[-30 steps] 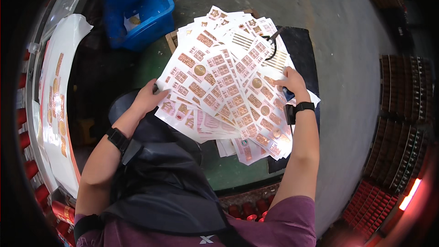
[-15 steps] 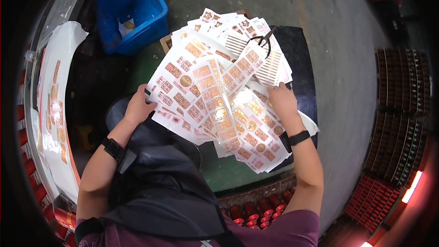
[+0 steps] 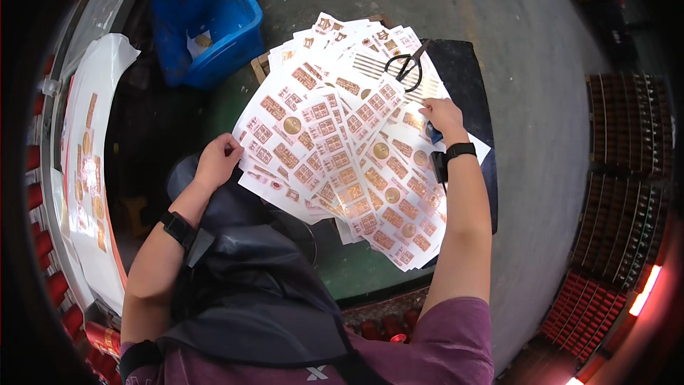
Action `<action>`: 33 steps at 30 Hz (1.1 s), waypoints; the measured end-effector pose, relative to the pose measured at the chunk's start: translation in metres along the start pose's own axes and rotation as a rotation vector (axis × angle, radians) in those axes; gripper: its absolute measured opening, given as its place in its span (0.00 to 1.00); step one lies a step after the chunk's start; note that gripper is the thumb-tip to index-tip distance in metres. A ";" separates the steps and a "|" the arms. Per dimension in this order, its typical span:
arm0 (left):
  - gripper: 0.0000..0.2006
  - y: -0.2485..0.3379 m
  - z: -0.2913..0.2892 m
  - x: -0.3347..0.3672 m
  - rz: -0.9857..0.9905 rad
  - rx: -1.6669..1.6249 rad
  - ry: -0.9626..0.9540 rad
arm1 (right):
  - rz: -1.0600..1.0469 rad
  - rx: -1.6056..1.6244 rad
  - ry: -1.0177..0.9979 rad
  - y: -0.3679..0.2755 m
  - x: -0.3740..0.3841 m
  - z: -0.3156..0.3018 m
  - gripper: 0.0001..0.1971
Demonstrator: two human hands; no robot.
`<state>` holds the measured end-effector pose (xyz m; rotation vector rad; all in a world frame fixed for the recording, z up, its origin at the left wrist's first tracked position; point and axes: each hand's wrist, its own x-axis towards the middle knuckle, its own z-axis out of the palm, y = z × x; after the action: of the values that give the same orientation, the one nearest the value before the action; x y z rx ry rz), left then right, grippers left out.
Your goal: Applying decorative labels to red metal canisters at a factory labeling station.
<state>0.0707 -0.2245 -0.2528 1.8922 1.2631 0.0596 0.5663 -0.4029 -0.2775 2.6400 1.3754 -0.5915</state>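
Several white sticker sheets point(image 3: 285, 135) with gold and pink printed labels lie fanned out in an overlapping pile in front of me. My left hand point(image 3: 219, 162) is closed at the left edge of the pile, thumb and fingers pinching a sheet's edge. On the far right side, my right hand point(image 3: 444, 118) has its fingers drawn together on the edge of another sheet; its fingertips are partly hidden. Black-handled scissors point(image 3: 404, 71) rest on top of the pile, just beyond my right hand. A striped sheet lies partly under them.
A blue plastic bin point(image 3: 214, 57) with scraps inside stands at the far left. More printed sheets point(image 3: 89, 164) lie along the left side. The pile rests on a dark board point(image 3: 470, 85) over a green surface. Racks of red items point(image 3: 581, 317) line the right; red cylinders point(image 3: 370, 329) are near me.
My right hand has moved away from me along the pile toward the scissors, and the right-hand sheets shifted. My left hand has hardly moved. The scissors have shifted slightly.
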 end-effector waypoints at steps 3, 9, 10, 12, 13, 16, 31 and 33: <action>0.10 -0.001 0.005 0.005 0.012 -0.070 0.021 | -0.029 0.101 0.075 0.012 0.006 0.017 0.17; 0.12 -0.002 0.006 0.007 -0.079 -0.154 -0.022 | -0.205 0.178 -0.349 0.019 0.009 0.020 0.18; 0.12 0.002 0.007 0.007 -0.079 -0.158 -0.019 | -0.194 0.135 -0.351 0.021 0.008 0.018 0.19; 0.13 0.011 0.009 0.007 -0.069 -0.089 -0.016 | -0.172 0.051 -0.352 0.026 0.006 0.015 0.19; 0.13 0.009 0.006 0.005 -0.077 -0.084 -0.007 | -0.108 -0.030 -0.362 0.010 0.005 0.002 0.20; 0.13 0.007 0.003 0.002 -0.061 -0.049 -0.014 | 0.116 0.208 0.022 0.009 0.017 -0.005 0.21; 0.15 0.015 0.008 -0.001 -0.033 0.009 -0.024 | 0.337 0.547 0.301 0.027 0.039 0.027 0.26; 0.16 0.008 0.011 0.001 -0.010 -0.016 -0.008 | 0.252 0.736 0.156 0.030 0.033 0.028 0.20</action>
<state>0.0821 -0.2317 -0.2544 1.8703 1.2628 0.0570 0.5990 -0.4024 -0.3187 3.4192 0.9402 -1.0331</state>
